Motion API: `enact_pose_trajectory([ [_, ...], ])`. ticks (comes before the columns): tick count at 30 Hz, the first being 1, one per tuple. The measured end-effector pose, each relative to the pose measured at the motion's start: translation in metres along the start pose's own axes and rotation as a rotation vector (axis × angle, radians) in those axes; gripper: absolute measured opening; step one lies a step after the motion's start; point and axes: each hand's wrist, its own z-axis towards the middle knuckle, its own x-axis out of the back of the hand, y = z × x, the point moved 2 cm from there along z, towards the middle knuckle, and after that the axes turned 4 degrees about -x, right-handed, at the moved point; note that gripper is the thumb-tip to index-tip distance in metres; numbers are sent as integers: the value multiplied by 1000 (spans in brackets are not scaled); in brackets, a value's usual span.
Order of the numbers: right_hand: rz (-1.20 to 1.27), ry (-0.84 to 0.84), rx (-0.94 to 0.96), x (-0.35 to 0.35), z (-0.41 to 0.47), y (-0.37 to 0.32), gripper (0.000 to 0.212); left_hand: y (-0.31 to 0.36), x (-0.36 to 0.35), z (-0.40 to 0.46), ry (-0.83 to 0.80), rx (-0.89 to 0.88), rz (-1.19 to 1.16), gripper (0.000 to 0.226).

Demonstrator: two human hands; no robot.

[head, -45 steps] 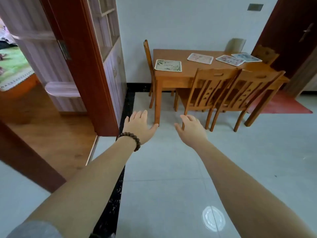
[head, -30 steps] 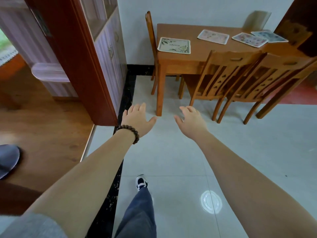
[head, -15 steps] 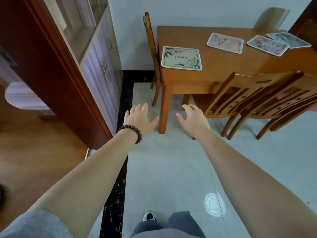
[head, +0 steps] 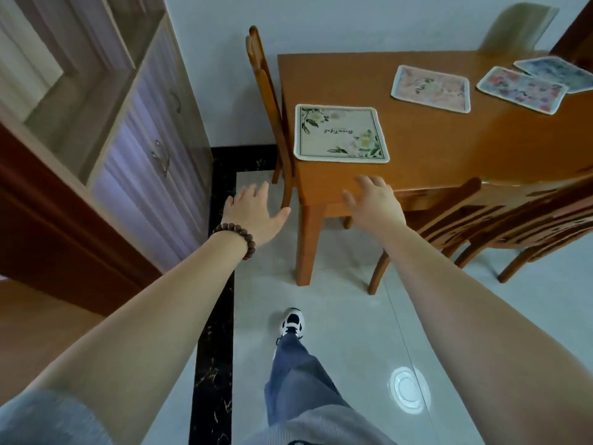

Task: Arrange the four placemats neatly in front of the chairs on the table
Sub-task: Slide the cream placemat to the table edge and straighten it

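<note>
A wooden table (head: 426,149) carries several placemats. A cream mat with green leaves (head: 340,133) lies near the table's left corner. Farther back lie a pink floral mat (head: 431,88), a red-and-blue floral mat (head: 521,89) and a bluish mat (head: 556,72) that it partly overlaps. My left hand (head: 253,213), with a bead bracelet on the wrist, hovers with spread fingers beside the table's near left leg. My right hand (head: 373,203) is stretched out with fingers spread at the table's near edge, just below the cream mat. Neither hand holds anything.
One chair (head: 269,101) stands at the table's left end, two more chairs (head: 500,213) are tucked in along its near side. A cabinet with drawers (head: 141,130) and a dark red door frame stand on the left. My leg and shoe (head: 292,326) step on the tiled floor.
I have walked closer to the table. Both outstretched hands now reach its near left corner, the right one over the table's edge. The mats have not moved.
</note>
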Motion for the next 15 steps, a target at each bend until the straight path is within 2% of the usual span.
enact_pose_trajectory([
  [9,49,-36,-107,-18,196,-19,55,-4,4,223,-66,-90,36,83],
  [15,32,-42,-150,-19,279,-25,56,-3,-1,316,-98,-152,5,80],
])
